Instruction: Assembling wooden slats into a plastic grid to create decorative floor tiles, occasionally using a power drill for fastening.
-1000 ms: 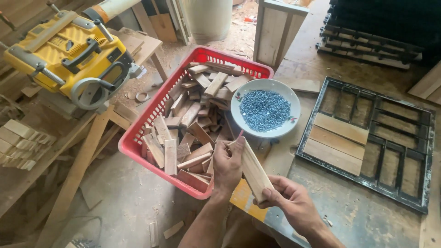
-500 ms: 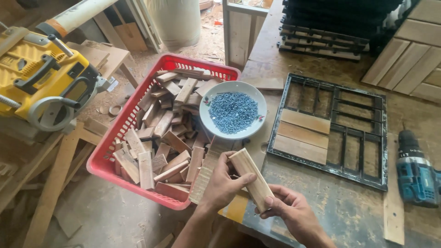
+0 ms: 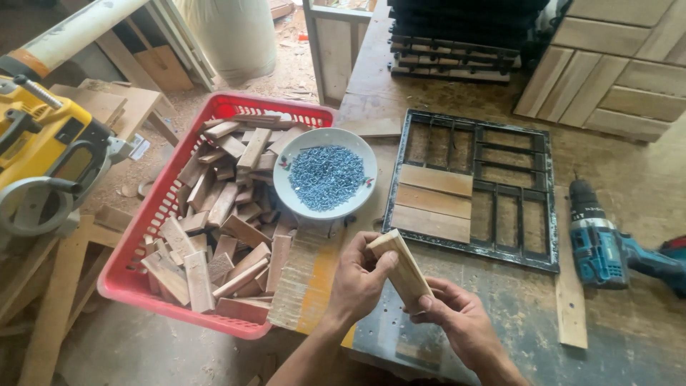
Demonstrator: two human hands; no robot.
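Both hands meet over the near edge of the workbench around one short wooden slat: the left hand pinches its upper end between thumb and fingers, and the right hand cups its lower end from beneath, so the slat is tilted clear of the bench with a broad face turned up toward the eyes, a hold that seems meant for looking it over. Just left of the hands, a red basket heaped with similar offcuts overhangs the bench edge, and a white bowl of blue screws rests partly on its corner, close at hand. Ahead to the right lies a black grid frame with three slats already seated in its left half and the other cells bare. A blue cordless drill lies well to the right, beside a thin wood strip. A yellow saw stands far left. Nothing lies between hands and frame.
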